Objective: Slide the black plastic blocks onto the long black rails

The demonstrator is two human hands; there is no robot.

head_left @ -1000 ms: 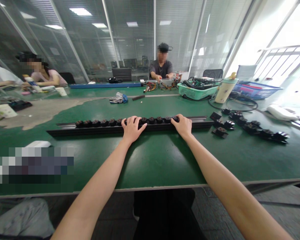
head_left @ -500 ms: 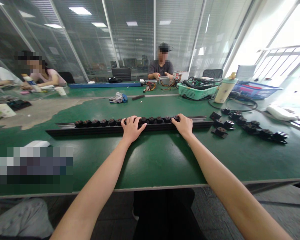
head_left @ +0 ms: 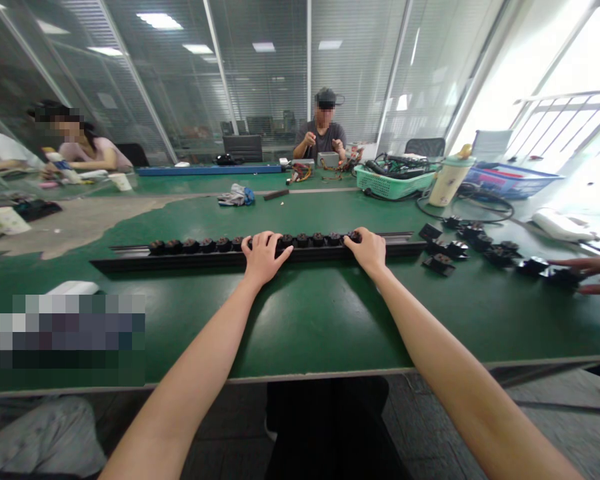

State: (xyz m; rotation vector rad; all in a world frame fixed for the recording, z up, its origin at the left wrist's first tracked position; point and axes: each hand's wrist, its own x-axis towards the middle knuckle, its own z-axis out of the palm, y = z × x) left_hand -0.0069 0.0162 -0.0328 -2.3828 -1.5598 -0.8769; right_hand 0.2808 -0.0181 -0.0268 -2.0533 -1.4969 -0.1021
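Note:
A long black rail (head_left: 205, 264) lies across the green table in front of me, with a row of black socket modules (head_left: 191, 245) set along its channel. Over the middle of that row, my left hand (head_left: 264, 259) is closed on some of the modules, its fingers curled over the top and its thumb at the front. My right hand (head_left: 370, 250) grips the socket module (head_left: 353, 236) at the row's right end between thumb and fingers. What lies under my left fingers is hidden.
Loose black modules (head_left: 439, 265) lie right of the rail, where another person's hand (head_left: 597, 273) touches some. Behind stand a green basket (head_left: 395, 187), a tumbler (head_left: 450, 183) and a blue basket (head_left: 525, 183). A glove (head_left: 237, 195) lies beyond the rail. A co-worker (head_left: 323, 127) sits opposite.
Another person's hand has come in from the right onto the loose modules. The co-worker opposite has raised their hands. My own hands have hardly moved.

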